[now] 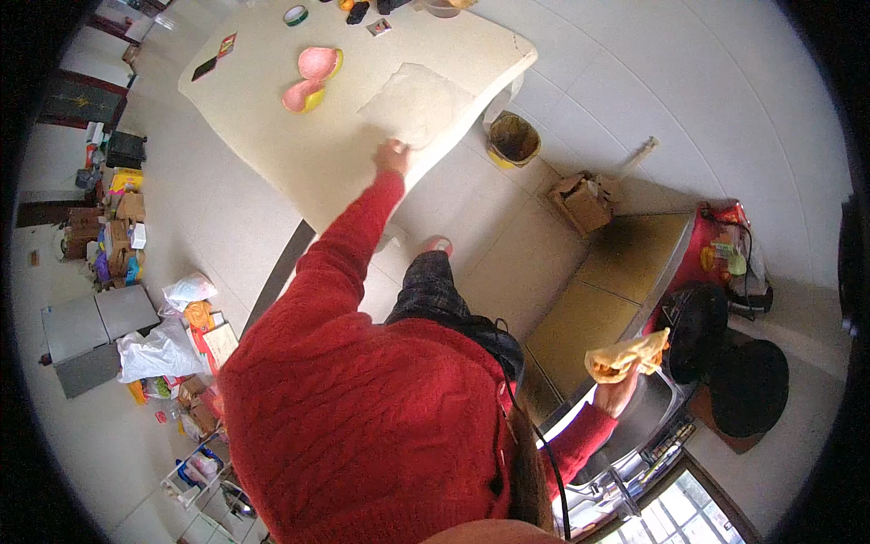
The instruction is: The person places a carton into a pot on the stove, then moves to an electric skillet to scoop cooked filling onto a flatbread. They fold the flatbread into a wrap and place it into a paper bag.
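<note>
My left hand point(392, 156) reaches over the pale table point(272, 145), fingers curled at the near edge of a thin, clear plastic sheet point(424, 102) that lies flat. Its fingertips seem to pinch that edge, though they are small in view. Out to the right, above the metal sink point(648, 412), my right hand point(618, 394) is closed around a crumpled tan cloth-like thing point(625, 356) with orange-brown patches. On the table, left of the sheet, are two pink bowls point(319, 63) with yellow outsides, side by side.
A green-rimmed tape roll point(295, 14) and a dark flat object point(204, 68) lie on the table. Beyond its right edge stands a lined bin point(514, 140), then a cardboard box point(583, 204). A tiled counter point(580, 331) runs on my right. Boxes and bags point(161, 352) crowd the left.
</note>
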`<state>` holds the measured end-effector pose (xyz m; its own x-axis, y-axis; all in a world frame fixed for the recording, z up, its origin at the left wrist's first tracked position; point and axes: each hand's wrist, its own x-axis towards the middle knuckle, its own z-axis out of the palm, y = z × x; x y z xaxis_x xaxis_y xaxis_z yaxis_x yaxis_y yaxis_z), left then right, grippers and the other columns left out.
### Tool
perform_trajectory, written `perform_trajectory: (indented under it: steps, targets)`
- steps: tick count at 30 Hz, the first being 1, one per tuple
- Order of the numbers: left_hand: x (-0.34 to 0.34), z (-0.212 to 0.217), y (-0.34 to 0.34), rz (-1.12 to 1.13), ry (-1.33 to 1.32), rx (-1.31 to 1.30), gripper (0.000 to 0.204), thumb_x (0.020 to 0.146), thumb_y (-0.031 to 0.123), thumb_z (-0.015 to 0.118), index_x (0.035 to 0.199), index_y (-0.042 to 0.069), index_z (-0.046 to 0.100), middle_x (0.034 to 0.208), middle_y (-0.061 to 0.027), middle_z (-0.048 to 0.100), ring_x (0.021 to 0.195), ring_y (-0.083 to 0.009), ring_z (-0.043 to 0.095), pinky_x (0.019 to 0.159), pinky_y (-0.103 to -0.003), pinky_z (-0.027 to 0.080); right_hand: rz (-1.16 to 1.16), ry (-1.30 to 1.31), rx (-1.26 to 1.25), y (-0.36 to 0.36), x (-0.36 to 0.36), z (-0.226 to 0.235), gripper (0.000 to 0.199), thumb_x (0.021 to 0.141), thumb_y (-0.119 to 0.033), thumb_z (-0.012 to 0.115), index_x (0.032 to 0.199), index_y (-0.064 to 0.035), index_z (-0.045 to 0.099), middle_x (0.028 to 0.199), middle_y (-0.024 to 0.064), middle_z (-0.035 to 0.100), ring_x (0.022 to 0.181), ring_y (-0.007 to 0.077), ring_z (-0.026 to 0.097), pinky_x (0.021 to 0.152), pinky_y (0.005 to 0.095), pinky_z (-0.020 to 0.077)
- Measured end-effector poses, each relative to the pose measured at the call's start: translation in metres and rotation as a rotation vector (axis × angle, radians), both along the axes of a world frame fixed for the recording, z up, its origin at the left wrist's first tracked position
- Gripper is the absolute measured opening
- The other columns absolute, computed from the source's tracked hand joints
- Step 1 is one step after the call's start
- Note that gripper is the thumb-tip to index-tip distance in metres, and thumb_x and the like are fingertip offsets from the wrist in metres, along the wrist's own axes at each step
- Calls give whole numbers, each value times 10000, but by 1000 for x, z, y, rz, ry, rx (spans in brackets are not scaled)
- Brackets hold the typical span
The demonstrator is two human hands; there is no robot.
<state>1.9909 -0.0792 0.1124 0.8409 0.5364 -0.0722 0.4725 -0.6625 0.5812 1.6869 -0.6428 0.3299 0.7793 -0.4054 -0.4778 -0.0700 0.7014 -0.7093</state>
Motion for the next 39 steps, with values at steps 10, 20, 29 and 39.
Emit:
perform_trajectory:
  steps: [10,20,29,39]
  targets:
    - [97,-27,100,139,280,234,385,735,364,715,930,41,635,1034,-170,581,998,-305,534,818,-398,470,369,-156,-28,153,203,4,494,940,-281,535,1342,-32,393,1317,162,491,1193,288,486,1034,437,379]
    - [72,62,104,-161,-321,-940,280,817,191,539,997,-14,601,1025,-143,580,971,-263,539,849,-397,453,583,-29,-99,256,278,10,501,898,-187,599,1291,39,386,1208,117,535,1088,224,544,957,366,426]
    - [72,213,38,-490,51,-1947,586,844,273,387,1329,-55,403,1404,-193,407,1281,-347,416,1002,-491,398,775,-121,-20,352,343,32,468,874,-168,645,1242,49,455,1172,124,576,1049,201,574,923,350,457]
    - [71,220,6,-641,113,-1973,549,870,301,395,1330,4,438,1423,-127,411,1295,-256,414,969,-431,416,669,-187,-65,310,325,49,424,885,-168,632,1231,24,479,1138,95,605,1007,193,605,903,341,481]
